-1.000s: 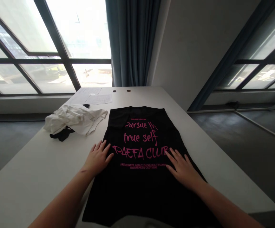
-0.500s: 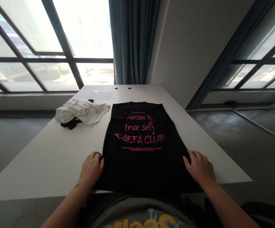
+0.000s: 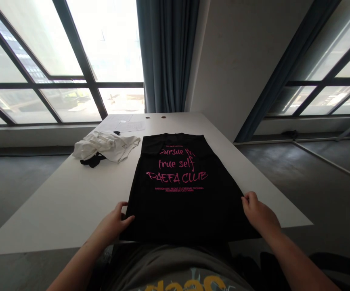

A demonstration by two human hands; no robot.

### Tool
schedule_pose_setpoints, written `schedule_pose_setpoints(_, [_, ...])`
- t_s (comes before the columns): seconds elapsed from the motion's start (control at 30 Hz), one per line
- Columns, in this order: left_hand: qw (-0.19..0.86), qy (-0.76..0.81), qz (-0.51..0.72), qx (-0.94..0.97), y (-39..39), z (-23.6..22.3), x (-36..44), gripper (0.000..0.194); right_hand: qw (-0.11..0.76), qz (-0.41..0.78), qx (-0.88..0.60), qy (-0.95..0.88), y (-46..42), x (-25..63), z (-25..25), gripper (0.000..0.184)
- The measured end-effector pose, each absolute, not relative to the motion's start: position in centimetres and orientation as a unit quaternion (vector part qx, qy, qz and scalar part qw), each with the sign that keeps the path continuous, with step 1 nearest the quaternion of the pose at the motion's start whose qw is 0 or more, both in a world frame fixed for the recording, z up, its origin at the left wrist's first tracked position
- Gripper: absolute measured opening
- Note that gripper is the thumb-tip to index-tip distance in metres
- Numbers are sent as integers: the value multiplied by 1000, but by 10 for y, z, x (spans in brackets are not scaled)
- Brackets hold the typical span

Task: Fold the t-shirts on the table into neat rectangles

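A black T-shirt (image 3: 181, 210) with pink lettering lies flat, its neckline at the far end and its hem by the near table edge. No sleeves stick out at its sides. At its left side, my left hand (image 3: 114, 221) has the thumb on top of the cloth and the fingers curled at the edge, closed on it. My right hand (image 3: 261, 214) pinches the opposite side edge between thumb and curled fingers. The fingertips under the cloth are hidden.
The shirt rests on a white table (image 3: 72, 202). Left of it lies a crumpled white garment (image 3: 108, 145) with a black piece of cloth (image 3: 93, 160) at its edge. Papers (image 3: 129, 125) lie farther back, near two round holes. A blue curtain (image 3: 168, 56) hangs behind.
My right hand has gone from lying over the shirt's edge with fingers spread to pinching it. My left hand has slid slightly nearer me, its fingers now curled at the edge.
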State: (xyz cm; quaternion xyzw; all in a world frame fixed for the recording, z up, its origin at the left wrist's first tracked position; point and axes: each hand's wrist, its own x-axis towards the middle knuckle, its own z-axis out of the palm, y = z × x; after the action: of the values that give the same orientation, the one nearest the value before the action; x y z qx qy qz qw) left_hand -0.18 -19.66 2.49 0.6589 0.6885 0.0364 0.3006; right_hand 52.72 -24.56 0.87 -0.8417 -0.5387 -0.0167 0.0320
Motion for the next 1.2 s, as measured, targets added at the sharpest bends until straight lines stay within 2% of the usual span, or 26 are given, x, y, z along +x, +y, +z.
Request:
schedule_pose_setpoints(0.13, [267,679,-15,684,-198,28,-7,31,61,65,-816,-572,-246,539,6,38])
schedule_pose_setpoints(0.23, [268,665,-41,696,-197,29,-12,30,61,116,-800,-586,-250,551,-2,42])
schedule_pose_setpoints(0.43, [287,662,-75,688,-195,31,-20,28,0,133,-808,-574,-260,573,-3,47])
schedule_pose_setpoints(0.53, [263,671,-92,687,-191,39,-22,32,-41,89,-806,-584,-253,567,11,48])
schedule_pose_setpoints(0.6, [208,690,-61,690,-187,44,-16,36,-25,24,-779,-626,-243,544,21,49])
schedule_pose_setpoints(0.67, [138,685,4,715,-179,45,-2,34,27,-16,-723,-690,-228,505,27,50])
schedule_pose_setpoints(0.77, [69,596,109,793,-160,37,33,29,61,17,-618,-783,-204,429,27,59])
schedule_pose_setpoints(0.87, [50,513,155,843,-133,18,64,44,22,99,-550,-829,-189,366,21,72])
schedule_pose_setpoints(0.97, [47,515,129,846,-111,-3,76,63,-17,158,-484,-861,-188,344,13,82])
schedule_pose_setpoints(1.2, [61,551,60,830,-105,-24,63,67,-8,178,-465,-867,-197,390,-5,78])
